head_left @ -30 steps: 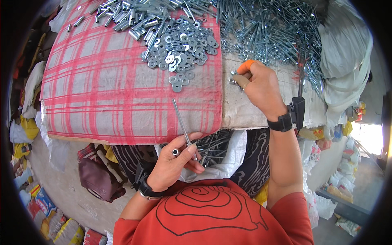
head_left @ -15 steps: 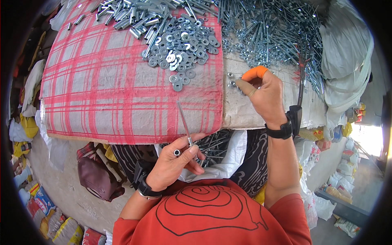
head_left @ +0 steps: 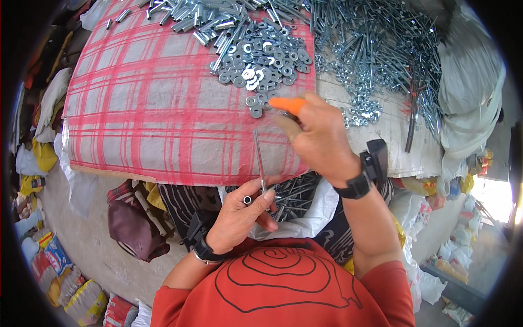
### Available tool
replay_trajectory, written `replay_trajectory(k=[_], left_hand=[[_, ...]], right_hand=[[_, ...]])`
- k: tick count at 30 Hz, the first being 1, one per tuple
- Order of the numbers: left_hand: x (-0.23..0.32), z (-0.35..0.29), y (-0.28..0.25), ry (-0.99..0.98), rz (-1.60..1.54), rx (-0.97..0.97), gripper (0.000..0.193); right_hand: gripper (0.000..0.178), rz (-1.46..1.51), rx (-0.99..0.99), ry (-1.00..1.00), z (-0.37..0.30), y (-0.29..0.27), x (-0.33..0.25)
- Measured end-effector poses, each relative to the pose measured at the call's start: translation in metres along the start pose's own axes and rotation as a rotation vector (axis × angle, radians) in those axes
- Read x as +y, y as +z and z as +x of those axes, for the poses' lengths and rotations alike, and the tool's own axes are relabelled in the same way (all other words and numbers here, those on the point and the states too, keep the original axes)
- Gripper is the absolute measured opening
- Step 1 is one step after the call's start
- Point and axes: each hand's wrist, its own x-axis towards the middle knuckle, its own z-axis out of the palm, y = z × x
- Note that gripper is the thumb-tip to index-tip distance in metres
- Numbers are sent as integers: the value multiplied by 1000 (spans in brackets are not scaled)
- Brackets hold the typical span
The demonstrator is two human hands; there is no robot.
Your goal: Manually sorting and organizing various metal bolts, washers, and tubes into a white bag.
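A long thin bolt (head_left: 259,158) stands nearly upright in the near middle of the scene, its lower end pinched between the thumb and fingers of the left hand (head_left: 239,215), its shaft rising over the near edge of the red checked cloth (head_left: 147,114). The left hand's fingers are closed together on the bolt's lower end, and a small dark ring shows on one finger. Just right of the bolt's tip and slightly farther, the right hand (head_left: 321,136) hovers over the cloth's edge, an orange cover (head_left: 286,103) on one fingertip; its fingers are drawn together, but whether they clamp something small cannot be told. A black band (head_left: 357,185) sits on the right wrist, another on the left.

Just beyond the right hand lies a heap of flat washers (head_left: 261,54) on the far part of the cloth, with short metal sleeves (head_left: 201,19) beside them at the far left. To the right, on a pale sack surface (head_left: 392,131), spreads a big pile of long bolts (head_left: 376,43) and a small cluster of nuts (head_left: 362,109). Below the left hand, more bolts rest in a white bag (head_left: 305,215) on the person's lap. A dark red bag (head_left: 131,226) lies on the floor at the near left.
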Motion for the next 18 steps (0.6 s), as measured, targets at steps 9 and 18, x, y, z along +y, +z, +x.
replay_trajectory(k=[9,18], left_hand=[[3,4,-5,19,70,45,37],[-25,21,9,212,346,-55,32]], right_hand=[[12,167,57,183,-2,-2,-1],[20,51,9,-60,-48,-38,-10]])
